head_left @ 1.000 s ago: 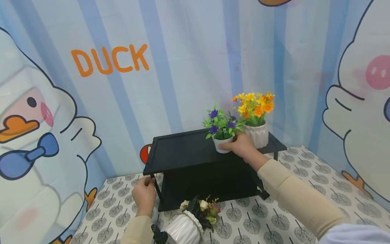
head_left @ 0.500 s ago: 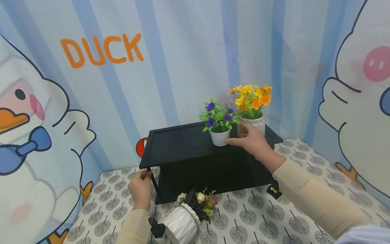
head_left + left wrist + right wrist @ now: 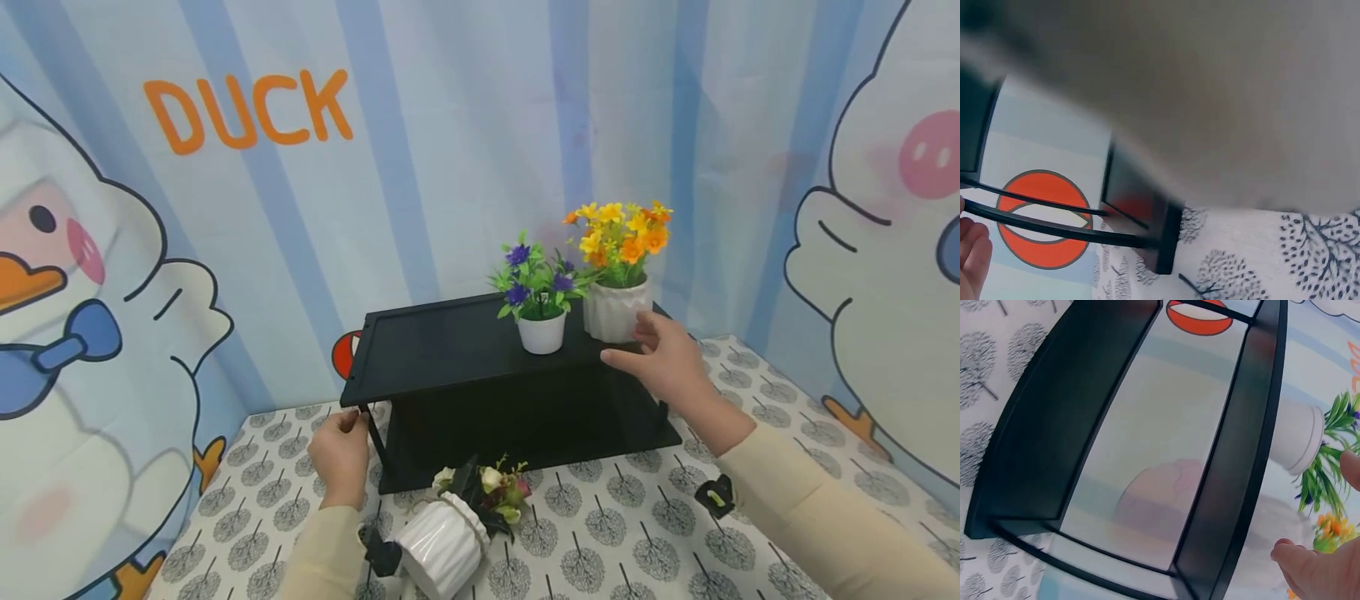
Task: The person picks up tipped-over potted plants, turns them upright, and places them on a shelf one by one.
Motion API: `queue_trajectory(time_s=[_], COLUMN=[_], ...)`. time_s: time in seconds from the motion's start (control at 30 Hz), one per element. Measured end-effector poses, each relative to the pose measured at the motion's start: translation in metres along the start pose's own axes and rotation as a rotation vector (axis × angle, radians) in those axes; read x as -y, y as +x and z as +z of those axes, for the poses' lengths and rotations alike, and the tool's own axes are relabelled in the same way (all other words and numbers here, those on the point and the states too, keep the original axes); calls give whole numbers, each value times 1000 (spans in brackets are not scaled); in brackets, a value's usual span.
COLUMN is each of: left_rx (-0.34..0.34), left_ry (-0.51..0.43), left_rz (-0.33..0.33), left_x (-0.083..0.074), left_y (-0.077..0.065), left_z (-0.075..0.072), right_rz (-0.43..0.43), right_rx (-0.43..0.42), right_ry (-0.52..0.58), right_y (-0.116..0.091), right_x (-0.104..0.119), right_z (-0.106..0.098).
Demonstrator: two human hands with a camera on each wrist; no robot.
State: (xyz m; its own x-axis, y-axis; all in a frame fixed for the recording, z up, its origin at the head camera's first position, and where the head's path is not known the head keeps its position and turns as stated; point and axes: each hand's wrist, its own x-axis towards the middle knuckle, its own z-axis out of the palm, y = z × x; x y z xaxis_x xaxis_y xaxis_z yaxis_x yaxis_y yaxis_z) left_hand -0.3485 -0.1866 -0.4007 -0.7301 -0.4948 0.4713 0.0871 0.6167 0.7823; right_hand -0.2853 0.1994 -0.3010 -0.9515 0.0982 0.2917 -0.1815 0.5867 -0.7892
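Note:
A black two-tier shelf (image 3: 435, 350) stands on the patterned cloth. On its top, a small white pot with purple flowers (image 3: 542, 335) sits beside a larger ribbed white pot with yellow and orange flowers (image 3: 615, 312). My left hand (image 3: 341, 454) pinches the shelf's front left leg (image 3: 1066, 230); the left wrist view shows only some of its fingers, at the edge. Beside the larger pot is my right hand (image 3: 671, 367), fingers loosely spread and holding nothing. In the right wrist view, the thumb (image 3: 1291, 559) appears below the small pot (image 3: 1297, 437).
A white ribbed pot (image 3: 442, 546) with cream and pink flowers lies on its side before the shelf, near my left wrist. The tree-print cloth (image 3: 585, 525) covers the table. A curtain with duck pictures (image 3: 450, 167) hangs close behind.
My right hand has let go of the small purple-flower pot and moved right, away from it. The pot stays on the shelf top. The left hand remains at the leg.

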Motion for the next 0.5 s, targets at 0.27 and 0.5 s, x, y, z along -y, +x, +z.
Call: queue_trajectory(time_s=[0.27,0.5], left_rx=[44,145], left_ry=[-3,13], left_rz=[13,10], left_x=[1,-3], left_y=[-4,-15], left_z=[-18,-33], right_rz=[40,67], right_rx=[-80,-152], right_ry=[13,9], right_y=[-13,-18], right_x=[-20,-44], right_z=[-10,-15])
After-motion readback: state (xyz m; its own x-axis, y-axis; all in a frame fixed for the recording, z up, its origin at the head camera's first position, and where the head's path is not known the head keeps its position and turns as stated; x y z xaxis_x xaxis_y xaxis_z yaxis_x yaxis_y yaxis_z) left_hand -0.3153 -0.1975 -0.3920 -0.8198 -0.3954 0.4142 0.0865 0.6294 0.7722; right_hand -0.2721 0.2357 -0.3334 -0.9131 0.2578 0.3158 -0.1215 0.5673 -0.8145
